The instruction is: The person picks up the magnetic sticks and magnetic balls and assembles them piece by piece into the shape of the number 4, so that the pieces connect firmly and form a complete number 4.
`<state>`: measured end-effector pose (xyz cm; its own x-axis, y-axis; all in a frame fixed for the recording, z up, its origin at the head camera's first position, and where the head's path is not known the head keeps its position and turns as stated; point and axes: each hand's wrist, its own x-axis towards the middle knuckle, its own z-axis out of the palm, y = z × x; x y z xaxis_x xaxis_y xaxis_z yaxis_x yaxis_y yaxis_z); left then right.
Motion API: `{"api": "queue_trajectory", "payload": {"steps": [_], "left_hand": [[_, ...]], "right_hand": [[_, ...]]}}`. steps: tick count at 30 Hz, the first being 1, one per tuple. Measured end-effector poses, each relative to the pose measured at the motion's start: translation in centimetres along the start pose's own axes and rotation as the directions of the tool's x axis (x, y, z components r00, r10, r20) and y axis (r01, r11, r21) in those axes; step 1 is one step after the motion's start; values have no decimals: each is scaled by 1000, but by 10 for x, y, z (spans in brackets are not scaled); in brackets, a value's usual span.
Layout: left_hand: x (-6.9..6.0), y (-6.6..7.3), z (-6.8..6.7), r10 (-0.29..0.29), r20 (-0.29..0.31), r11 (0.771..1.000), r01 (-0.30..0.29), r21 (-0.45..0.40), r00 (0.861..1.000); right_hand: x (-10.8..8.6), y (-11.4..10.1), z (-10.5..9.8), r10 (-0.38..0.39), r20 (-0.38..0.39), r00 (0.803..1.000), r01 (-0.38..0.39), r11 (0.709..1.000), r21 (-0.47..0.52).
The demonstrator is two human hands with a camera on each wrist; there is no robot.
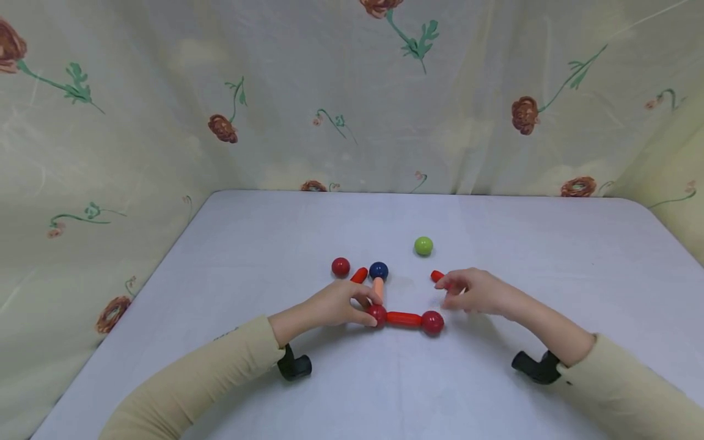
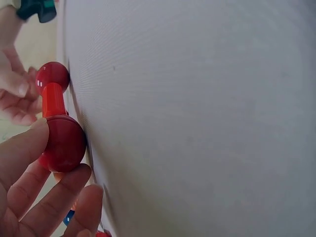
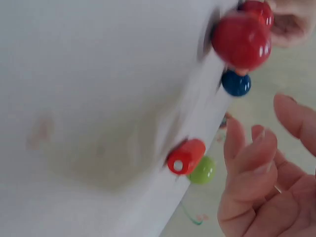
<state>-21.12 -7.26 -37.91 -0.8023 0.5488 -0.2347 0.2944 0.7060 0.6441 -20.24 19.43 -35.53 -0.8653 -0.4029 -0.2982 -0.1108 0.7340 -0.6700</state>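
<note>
Nearest are two beige sleeves [image 1: 220,366], with a black device [image 1: 295,366] under the left wrist and another [image 1: 536,368] under the right. Beyond them on the white worktop [image 1: 275,226], a red rod [image 1: 404,319] joins a right-end red ball [image 1: 432,322] to a left-end red ball [image 1: 377,315], which the left hand [image 1: 341,302] pinches between thumb and fingers. The right hand [image 1: 477,293] holds nothing, thumb and fingers apart and loosely bent, just beside a loose red rod [image 3: 187,155]. From the pinched ball a peach rod [image 1: 378,289] leads away to a blue ball [image 1: 379,271]; fingers partly hide its near end. Left of that lie a partly covered red rod [image 1: 359,275] and a loose red ball [image 1: 340,266]. Farther off sits a green ball [image 1: 423,246], before a flowered curtain [image 1: 165,122].
</note>
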Motion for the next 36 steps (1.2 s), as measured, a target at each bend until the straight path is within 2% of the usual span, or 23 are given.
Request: {"api": "queue_trajectory", "payload": {"steps": [4,7,12,24,30,36], "left_hand": [[0,0,0,-7,-1,1000,7,-10,1000],[0,0,0,-13,1,1000,13,-13,1000],[0,-1,0,-4,3,1000,4,-1,1000],[0,0,-1,-5,14,1000,5,-5,1000],[0,0,-1,6,11,1000,-6,-7,1000],[-1,1,-1,4,8,1000,-4,-7,1000]], "right_hand": [[7,8,-14,-22,-116,993,13,997,-75],[15,15,-18,-5,-136,991,-9,995,-99],[27,20,-15,23,-99,995,-35,993,-117],[40,11,-6,129,-24,991,-131,980,-147],[41,11,-5,168,-21,986,-169,979,-112],[38,10,-3,230,-11,973,-229,972,51]]}}
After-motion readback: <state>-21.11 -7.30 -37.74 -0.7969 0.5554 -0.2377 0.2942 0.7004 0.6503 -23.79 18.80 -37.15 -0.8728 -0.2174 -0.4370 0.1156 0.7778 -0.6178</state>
